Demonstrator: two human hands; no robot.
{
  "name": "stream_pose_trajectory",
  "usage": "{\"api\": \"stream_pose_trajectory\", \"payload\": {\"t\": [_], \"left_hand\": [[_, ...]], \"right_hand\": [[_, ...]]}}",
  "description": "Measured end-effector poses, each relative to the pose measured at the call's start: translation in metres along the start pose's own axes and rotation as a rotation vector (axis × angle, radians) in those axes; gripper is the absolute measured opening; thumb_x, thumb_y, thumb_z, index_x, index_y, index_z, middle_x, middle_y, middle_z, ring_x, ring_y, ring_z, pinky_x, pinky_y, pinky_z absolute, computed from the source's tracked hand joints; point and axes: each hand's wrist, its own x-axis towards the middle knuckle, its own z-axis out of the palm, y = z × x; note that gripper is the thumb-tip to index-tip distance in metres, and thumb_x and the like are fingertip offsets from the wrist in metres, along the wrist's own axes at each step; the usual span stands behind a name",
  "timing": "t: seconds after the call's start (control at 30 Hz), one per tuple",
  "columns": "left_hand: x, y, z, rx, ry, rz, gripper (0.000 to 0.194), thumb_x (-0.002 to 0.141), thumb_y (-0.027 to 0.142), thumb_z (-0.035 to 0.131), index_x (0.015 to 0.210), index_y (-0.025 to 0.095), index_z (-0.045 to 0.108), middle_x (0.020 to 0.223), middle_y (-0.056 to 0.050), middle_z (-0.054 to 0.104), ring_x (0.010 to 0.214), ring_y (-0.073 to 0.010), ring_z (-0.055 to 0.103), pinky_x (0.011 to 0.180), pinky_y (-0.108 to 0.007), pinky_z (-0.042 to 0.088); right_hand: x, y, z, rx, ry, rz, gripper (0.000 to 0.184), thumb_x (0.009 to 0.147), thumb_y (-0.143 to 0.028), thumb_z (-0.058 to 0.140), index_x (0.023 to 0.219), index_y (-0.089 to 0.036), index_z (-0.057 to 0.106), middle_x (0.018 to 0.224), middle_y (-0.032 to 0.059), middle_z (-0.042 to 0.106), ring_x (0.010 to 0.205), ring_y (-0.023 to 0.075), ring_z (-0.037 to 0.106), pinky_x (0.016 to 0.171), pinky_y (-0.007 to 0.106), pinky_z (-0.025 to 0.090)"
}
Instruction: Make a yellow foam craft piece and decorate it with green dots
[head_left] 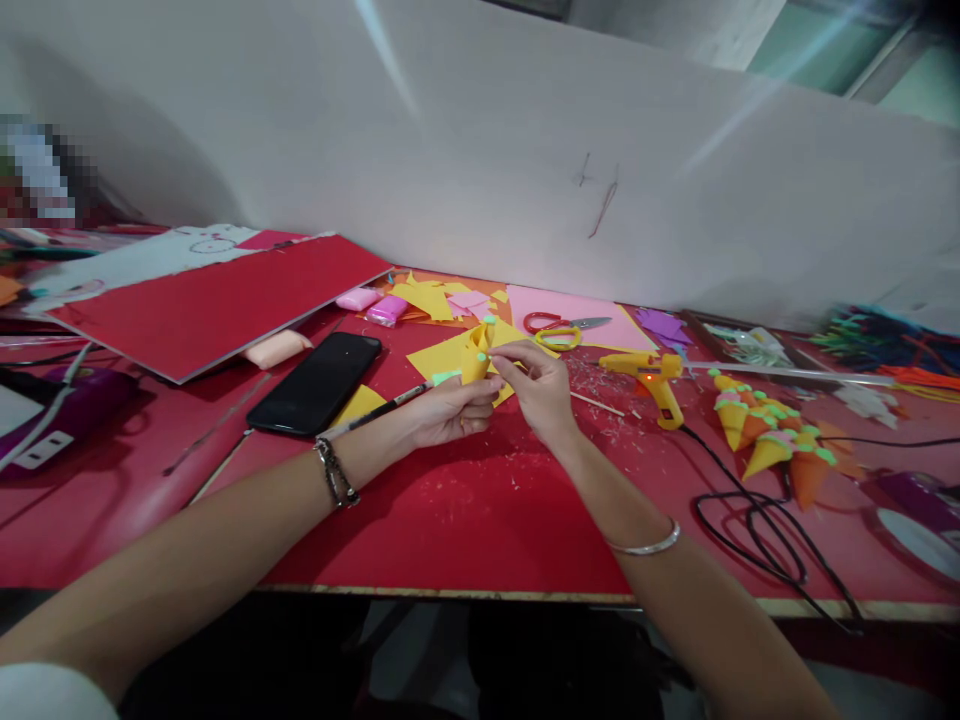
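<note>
My left hand (457, 412) is closed around a yellow paper cone (474, 368), its rolled mouth turned upward. A green ball (490, 320) sits at the cone's upper edge. My right hand (538, 385) reaches in from the right, thumb and forefinger pinched on a second small green ball (481, 357) against the cone's side. Yellow paper sheets (435, 352) lie behind and beneath both hands. Beside the left wrist is a dark pen-like stick (390, 404), partly hidden by that arm.
A black phone (315, 385) lies left. Scissors (566, 328) rest on pink paper behind the hands. To the right stand a yellow glue gun (651, 382), its looped black cord (757, 530) and several finished cones (772, 435). A red board (225, 300) leans at the left.
</note>
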Motion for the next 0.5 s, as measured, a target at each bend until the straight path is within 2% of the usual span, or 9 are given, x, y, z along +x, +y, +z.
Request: {"api": "stream_pose_trajectory", "payload": {"t": [0.2, 0.33, 0.5], "left_hand": [[-0.002, 0.002, 0.001, 0.025, -0.018, -0.068, 0.028, 0.075, 0.022, 0.058, 0.06, 0.016, 0.036, 0.045, 0.011, 0.02, 0.036, -0.0017, 0.016, 0.034, -0.014, 0.017], [-0.003, 0.002, 0.002, 0.07, -0.015, -0.121, 0.03, 0.076, 0.025, 0.057, 0.058, 0.016, 0.035, 0.045, 0.011, 0.018, 0.036, -0.0019, 0.015, 0.034, -0.013, 0.017], [-0.004, 0.002, 0.002, 0.076, -0.022, -0.115, 0.029, 0.075, 0.024, 0.058, 0.058, 0.016, 0.036, 0.045, 0.011, 0.019, 0.036, -0.0018, 0.015, 0.034, -0.013, 0.017]], "right_hand": [[-0.001, 0.004, 0.002, 0.122, -0.015, 0.133, 0.009, 0.072, -0.024, 0.059, 0.078, -0.022, 0.065, 0.081, -0.0007, 0.06, 0.079, 0.0108, 0.055, 0.071, 0.024, 0.044], [-0.003, 0.009, 0.004, 0.291, -0.018, 0.284, 0.01, 0.068, -0.026, 0.064, 0.077, -0.023, 0.063, 0.077, -0.0029, 0.058, 0.066, 0.0082, 0.052, 0.064, 0.022, 0.044], [-0.003, 0.01, 0.007, 0.543, -0.033, 0.458, 0.02, 0.064, -0.024, 0.066, 0.081, -0.023, 0.057, 0.073, -0.0058, 0.053, 0.058, 0.005, 0.047, 0.058, 0.019, 0.042]]}}
